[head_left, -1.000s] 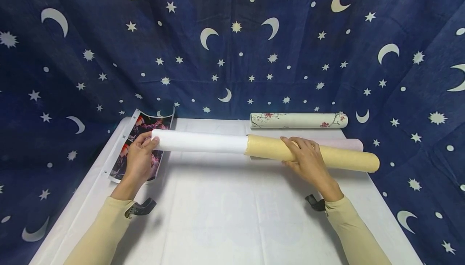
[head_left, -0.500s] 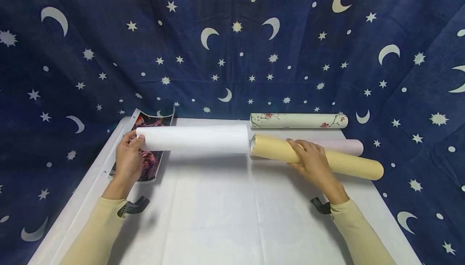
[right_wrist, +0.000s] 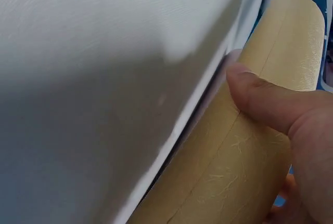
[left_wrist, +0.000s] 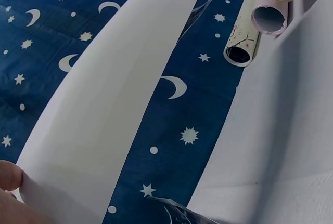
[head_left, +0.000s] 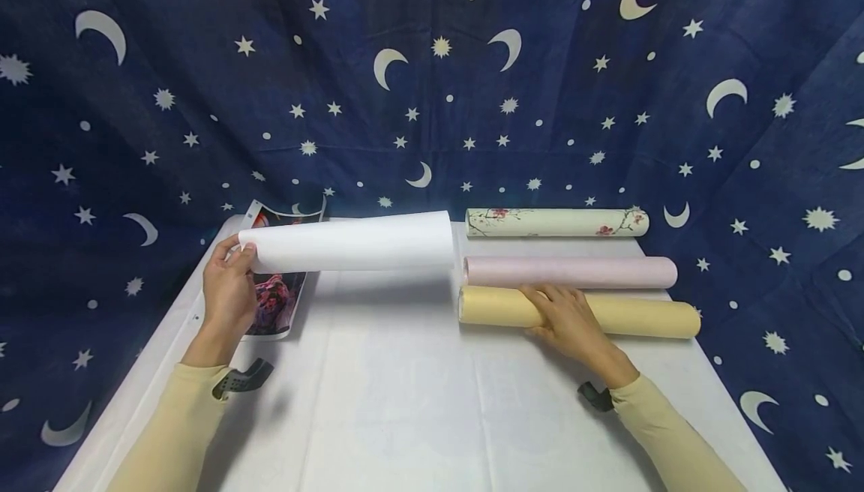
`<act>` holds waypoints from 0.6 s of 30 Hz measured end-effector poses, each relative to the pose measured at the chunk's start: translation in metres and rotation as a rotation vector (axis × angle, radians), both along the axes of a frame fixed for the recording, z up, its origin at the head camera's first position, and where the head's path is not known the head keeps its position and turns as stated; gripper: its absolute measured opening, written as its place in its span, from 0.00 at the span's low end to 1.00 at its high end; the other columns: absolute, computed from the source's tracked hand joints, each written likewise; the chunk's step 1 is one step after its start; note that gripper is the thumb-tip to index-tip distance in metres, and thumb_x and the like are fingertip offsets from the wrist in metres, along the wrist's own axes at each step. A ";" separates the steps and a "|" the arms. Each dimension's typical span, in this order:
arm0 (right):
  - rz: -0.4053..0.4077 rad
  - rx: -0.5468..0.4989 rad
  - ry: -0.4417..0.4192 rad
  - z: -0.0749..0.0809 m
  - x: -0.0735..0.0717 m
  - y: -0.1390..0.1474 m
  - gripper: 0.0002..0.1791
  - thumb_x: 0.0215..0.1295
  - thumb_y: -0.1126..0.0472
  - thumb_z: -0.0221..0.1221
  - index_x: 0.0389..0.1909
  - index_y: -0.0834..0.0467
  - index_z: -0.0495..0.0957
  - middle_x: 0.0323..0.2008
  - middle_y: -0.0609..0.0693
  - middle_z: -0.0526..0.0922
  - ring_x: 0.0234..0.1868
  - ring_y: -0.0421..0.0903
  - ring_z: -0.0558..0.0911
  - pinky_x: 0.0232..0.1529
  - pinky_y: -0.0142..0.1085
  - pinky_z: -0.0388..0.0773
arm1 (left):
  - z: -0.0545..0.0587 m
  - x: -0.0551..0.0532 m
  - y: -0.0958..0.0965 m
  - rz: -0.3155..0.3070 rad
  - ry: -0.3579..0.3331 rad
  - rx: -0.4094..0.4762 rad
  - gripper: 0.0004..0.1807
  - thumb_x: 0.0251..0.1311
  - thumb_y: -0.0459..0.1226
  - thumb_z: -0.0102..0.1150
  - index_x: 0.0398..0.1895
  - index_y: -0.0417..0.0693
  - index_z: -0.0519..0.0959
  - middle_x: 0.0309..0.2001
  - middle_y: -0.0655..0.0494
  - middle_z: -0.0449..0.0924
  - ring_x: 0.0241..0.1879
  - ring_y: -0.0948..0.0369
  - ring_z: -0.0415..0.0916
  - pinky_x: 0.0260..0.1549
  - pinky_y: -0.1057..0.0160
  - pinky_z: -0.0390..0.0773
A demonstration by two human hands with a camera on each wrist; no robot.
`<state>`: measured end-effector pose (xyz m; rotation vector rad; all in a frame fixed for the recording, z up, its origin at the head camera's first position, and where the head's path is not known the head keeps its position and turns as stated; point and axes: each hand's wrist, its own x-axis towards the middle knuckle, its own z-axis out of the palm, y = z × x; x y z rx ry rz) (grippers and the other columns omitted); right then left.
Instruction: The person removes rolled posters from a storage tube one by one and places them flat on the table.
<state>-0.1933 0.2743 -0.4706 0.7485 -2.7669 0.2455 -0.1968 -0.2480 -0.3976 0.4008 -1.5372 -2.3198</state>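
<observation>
My left hand (head_left: pixel 228 286) pinches the left end of a rolled white sheet of paper (head_left: pixel 351 243), which is raised off the table and reaches to the right. In the left wrist view the white paper (left_wrist: pixel 104 104) looks loosely curved, with fingertips at its near edge. My right hand (head_left: pixel 570 323) grips a yellow paper roll (head_left: pixel 641 317) around its middle, with the thumb (right_wrist: pixel 260 94) along its near side in the right wrist view. Just behind the yellow roll lies a pale pink roll (head_left: pixel 607 272).
A floral-patterned roll (head_left: pixel 560 223) lies at the back right of the white-covered table (head_left: pixel 405 402). Curved dark printed sheets (head_left: pixel 277 304) lie at the left, partly behind my left hand and the white paper. A blue curtain with moons and stars (head_left: pixel 432 87) encloses the table.
The white paper has come out of the yellow roll and moved left, its right end rising and widening. My right hand has lowered the yellow roll in front of the pink one.
</observation>
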 end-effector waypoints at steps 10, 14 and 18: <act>-0.017 0.042 0.024 -0.008 -0.010 0.006 0.44 0.42 0.53 0.78 0.64 0.51 0.73 0.52 0.57 0.74 0.54 0.62 0.74 0.52 0.61 0.66 | 0.001 0.002 -0.002 0.010 -0.003 0.039 0.15 0.71 0.36 0.52 0.58 0.51 0.70 0.51 0.60 0.79 0.67 0.56 0.64 0.74 0.59 0.54; -0.028 0.049 0.054 -0.009 -0.015 0.007 0.44 0.38 0.53 0.80 0.63 0.50 0.75 0.50 0.56 0.74 0.52 0.59 0.72 0.47 0.56 0.64 | 0.001 0.001 -0.002 0.018 -0.004 0.033 0.14 0.71 0.35 0.52 0.58 0.51 0.70 0.51 0.60 0.79 0.67 0.56 0.65 0.74 0.58 0.55; -0.039 0.066 0.064 -0.008 -0.020 0.006 0.45 0.38 0.54 0.80 0.64 0.49 0.74 0.49 0.56 0.74 0.51 0.59 0.73 0.47 0.55 0.66 | 0.000 -0.001 -0.002 0.024 -0.008 0.044 0.14 0.71 0.35 0.52 0.57 0.51 0.70 0.52 0.59 0.78 0.66 0.56 0.65 0.74 0.58 0.55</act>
